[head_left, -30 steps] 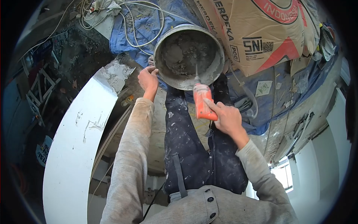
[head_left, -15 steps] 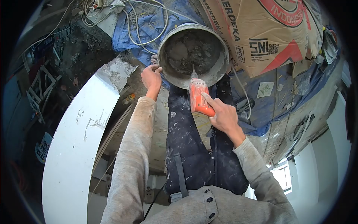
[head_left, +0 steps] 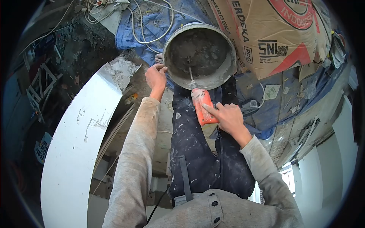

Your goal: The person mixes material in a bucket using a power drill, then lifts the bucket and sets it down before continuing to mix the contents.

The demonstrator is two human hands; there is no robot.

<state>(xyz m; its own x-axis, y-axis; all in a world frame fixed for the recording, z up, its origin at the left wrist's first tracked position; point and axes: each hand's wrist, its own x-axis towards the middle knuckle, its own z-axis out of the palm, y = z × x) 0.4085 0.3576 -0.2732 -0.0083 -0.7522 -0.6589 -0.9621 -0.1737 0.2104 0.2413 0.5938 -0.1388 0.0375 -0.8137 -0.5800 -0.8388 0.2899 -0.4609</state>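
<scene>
My right hand is wrapped around the handle of an orange power drill, dusted with grey. From the drill's chuck a thin metal rod reaches into a round bucket. Wet-looking grey mortar covers the bottom of the bucket; the rod's lower end is hidden in it. At the bucket's left rim my left hand is closed, its fingertips pinching the edge. The bucket stands in front of my legs.
A large paper cement sack leans close on the bucket's right. Blue tarp with a loose white cable lies behind. To the left is a curved white panel with a broken, mortar-crusted end. Wood scraps lie further left.
The drill has drawn back toward me and tilted, its rod now leaning left. The mortar looks darker and less lumpy. My left hand stays at the rim.
</scene>
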